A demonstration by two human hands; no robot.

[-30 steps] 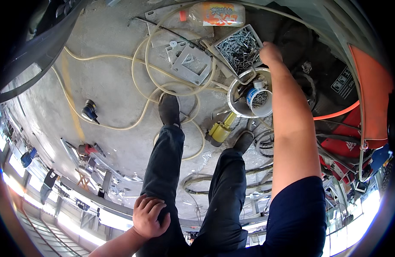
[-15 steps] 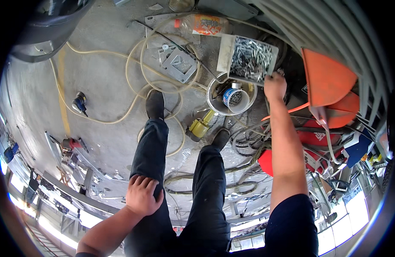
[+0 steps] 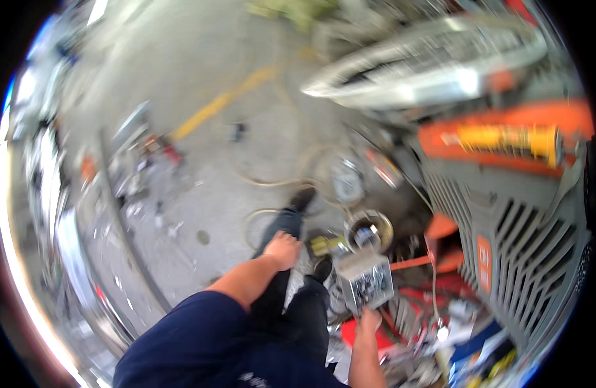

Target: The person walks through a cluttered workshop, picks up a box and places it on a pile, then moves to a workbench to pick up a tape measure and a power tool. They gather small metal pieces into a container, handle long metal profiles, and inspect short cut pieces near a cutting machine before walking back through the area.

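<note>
While the whole view is smeared by motion blur, you can still make out your left hand [image 3: 283, 251] resting on your left knee, fingers loosely spread over the dark trouser leg [image 3: 278, 226] and holding nothing. Your left forearm runs back from it to the dark blue sleeve [image 3: 201, 336] at the lower edge.

Your right hand [image 3: 369, 321] comes up from the bottom of the picture and touches the near edge of a grey box of small metal parts [image 3: 370, 282]. The grip looks closed on that lower rim, though the blur keeps you from telling how the fingers sit around it. The box is just in front of your right knee, tilted, with its open top facing you and the shiny bits inside.

Just beyond the box stands a round metal tin [image 3: 368, 231] with something pale and blue in it, and beside that, to the left, a small yellow object [image 3: 325, 246] next to your right shoe [image 3: 322, 268]. Your left shoe [image 3: 302, 198] points further out along the concrete floor [image 3: 201, 103], where a pale hose [image 3: 272, 181] loops and a yellow painted line [image 3: 223, 102] runs. To your right rises a large grey and orange machine [image 3: 505, 226] with slotted vents.
</note>
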